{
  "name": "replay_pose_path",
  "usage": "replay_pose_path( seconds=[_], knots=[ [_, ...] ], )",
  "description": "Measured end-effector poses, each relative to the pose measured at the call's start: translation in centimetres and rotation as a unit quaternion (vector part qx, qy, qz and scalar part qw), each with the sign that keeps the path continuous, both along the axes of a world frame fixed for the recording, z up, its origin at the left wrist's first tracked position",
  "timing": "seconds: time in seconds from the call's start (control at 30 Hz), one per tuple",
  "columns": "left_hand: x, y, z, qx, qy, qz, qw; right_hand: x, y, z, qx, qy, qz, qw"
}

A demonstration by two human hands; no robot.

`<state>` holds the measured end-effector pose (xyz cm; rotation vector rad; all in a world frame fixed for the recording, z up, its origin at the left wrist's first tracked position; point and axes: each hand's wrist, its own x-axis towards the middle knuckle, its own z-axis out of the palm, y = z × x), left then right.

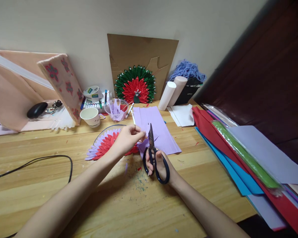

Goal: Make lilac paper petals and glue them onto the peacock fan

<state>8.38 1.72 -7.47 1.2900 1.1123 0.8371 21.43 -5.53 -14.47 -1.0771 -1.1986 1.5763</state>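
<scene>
My right hand [159,167] is closed in the black handles of a pair of scissors [152,145], blades pointing away from me and nearly together. My left hand [127,138] pinches a small piece of lilac paper [144,144] right at the blades. Beneath it lies a flat fan of red and lilac paper petals [103,145]. A folded lilac sheet [151,127] rests on the wooden table [64,185] just beyond the scissors.
A clear bowl of lilac strips [116,110], a paper cup [90,117], markers [94,103] and a red-green paper peacock [136,86] against cardboard stand at the back. Stacked coloured sheets [238,158] fill the right. A black cable [52,162] loops at left.
</scene>
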Motion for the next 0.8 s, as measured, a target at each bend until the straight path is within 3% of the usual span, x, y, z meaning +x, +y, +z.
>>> replay_pose_path(
  seconds=[0.27,0.8],
  knots=[
    [0.0,0.0,-0.1,0.005,0.003,0.002,1.000,-0.1,0.3,-0.3,-0.052,0.027,-0.021,0.998],
    [-0.9,1.1,-1.0,0.051,0.020,0.058,0.997,-0.2,0.3,0.1,-0.037,-0.020,-0.034,0.999]
  ],
)
